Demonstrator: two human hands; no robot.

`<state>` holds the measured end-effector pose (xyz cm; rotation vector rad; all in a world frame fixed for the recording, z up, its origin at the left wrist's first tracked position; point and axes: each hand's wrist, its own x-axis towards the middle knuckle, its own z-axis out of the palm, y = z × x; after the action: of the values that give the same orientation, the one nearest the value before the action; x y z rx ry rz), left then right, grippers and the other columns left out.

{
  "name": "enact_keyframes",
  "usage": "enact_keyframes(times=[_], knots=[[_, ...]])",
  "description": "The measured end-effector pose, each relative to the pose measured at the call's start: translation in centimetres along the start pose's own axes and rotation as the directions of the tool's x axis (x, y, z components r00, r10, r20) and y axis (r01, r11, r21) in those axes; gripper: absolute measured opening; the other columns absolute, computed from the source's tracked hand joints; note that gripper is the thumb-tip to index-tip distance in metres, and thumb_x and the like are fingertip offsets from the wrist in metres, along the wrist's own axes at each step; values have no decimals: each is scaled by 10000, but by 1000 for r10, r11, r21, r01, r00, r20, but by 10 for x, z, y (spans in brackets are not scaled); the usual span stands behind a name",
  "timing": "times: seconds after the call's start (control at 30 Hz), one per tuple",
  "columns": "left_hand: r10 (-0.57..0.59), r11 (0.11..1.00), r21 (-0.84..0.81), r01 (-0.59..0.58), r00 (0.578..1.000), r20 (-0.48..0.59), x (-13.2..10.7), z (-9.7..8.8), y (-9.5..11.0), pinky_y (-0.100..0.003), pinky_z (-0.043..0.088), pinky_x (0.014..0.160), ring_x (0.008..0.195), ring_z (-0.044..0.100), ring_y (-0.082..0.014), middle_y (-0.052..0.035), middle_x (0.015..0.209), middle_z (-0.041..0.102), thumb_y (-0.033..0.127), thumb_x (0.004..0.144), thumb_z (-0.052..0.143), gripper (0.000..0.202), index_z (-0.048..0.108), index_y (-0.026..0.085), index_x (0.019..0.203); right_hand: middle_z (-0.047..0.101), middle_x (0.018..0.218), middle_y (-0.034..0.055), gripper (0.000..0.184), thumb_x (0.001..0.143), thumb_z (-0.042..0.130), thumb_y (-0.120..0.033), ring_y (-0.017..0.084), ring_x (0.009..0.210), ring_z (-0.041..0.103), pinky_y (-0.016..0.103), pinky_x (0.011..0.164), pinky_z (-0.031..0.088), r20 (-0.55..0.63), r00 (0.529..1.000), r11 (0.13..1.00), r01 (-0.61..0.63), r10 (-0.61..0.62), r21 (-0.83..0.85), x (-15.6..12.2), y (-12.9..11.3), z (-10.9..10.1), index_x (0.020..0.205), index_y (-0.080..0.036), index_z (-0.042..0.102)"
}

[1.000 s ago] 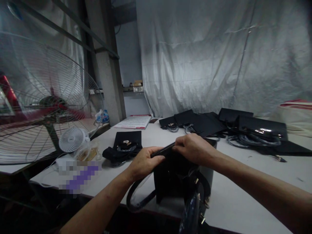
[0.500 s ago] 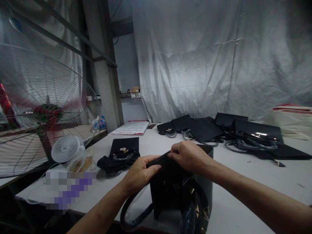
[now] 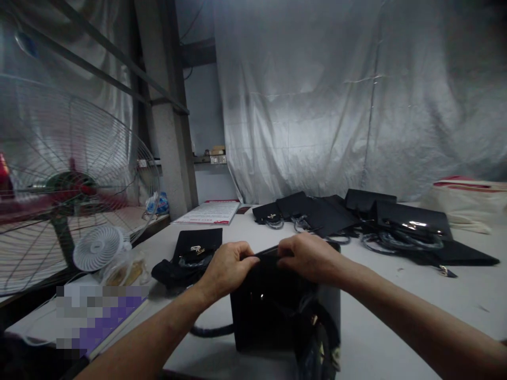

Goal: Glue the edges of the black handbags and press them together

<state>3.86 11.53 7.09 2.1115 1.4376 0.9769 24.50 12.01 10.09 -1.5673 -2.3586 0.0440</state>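
Note:
A black handbag [image 3: 265, 311] stands upright on the white table [image 3: 380, 322] right in front of me. My left hand [image 3: 232, 264] pinches the left part of its top edge between thumb and fingers. Close beside it, my right hand [image 3: 307, 256] grips the same edge farther right, fingers curled over it. Dark wrapped handles and gold-coloured fittings hang at the bag's near right side, and one handle loop shows at its lower left. The inside of the bag is too dark to make out.
Another black bag [image 3: 198, 248] with a gold clasp lies left of my hands. Several black bags [image 3: 412, 219] are piled at the back right, near a cream cloth bag [image 3: 467, 203]. A small white fan [image 3: 101, 248] and a large caged fan [image 3: 75, 184] stand left. A printed board [image 3: 208, 212] lies behind.
My left hand has slid up and right along the bag's top edge, closer to my right hand. The bag's front panel now faces me more upright. The view has shifted slightly.

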Motion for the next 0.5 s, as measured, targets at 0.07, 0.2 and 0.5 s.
enact_keyframes(times=[0.07, 0.2, 0.5], knots=[[-5, 1000, -9, 5, 1000, 6, -2, -5, -5, -215, 338, 556, 619, 505, -122, 14, 632, 580, 343, 759, 588, 198, 626, 160, 693, 658, 682, -14, 108, 712, 656, -312, 153, 657, 581, 250, 554, 318, 51, 999, 1000, -13, 13, 18, -2, 10, -5, 784, -268, 722], [32, 999, -32, -30, 998, 48, -7, -10, -7, -210, 344, 566, 616, 489, -109, 26, 637, 565, 324, 779, 573, 181, 615, 165, 703, 644, 660, -8, 141, 779, 605, -325, 143, 649, 583, 242, 573, 355, 32, 999, 992, -44, 41, 121, 0, 24, -7, 759, -235, 712], [47, 999, -23, -46, 996, 74, -11, -7, -2, -217, 380, 598, 665, 529, -127, 15, 682, 583, 336, 811, 539, 196, 620, 168, 750, 647, 705, 5, 122, 726, 654, -324, 157, 671, 582, 246, 575, 353, -147, 979, 988, -126, 138, 87, 8, 23, 2, 777, -217, 626]])
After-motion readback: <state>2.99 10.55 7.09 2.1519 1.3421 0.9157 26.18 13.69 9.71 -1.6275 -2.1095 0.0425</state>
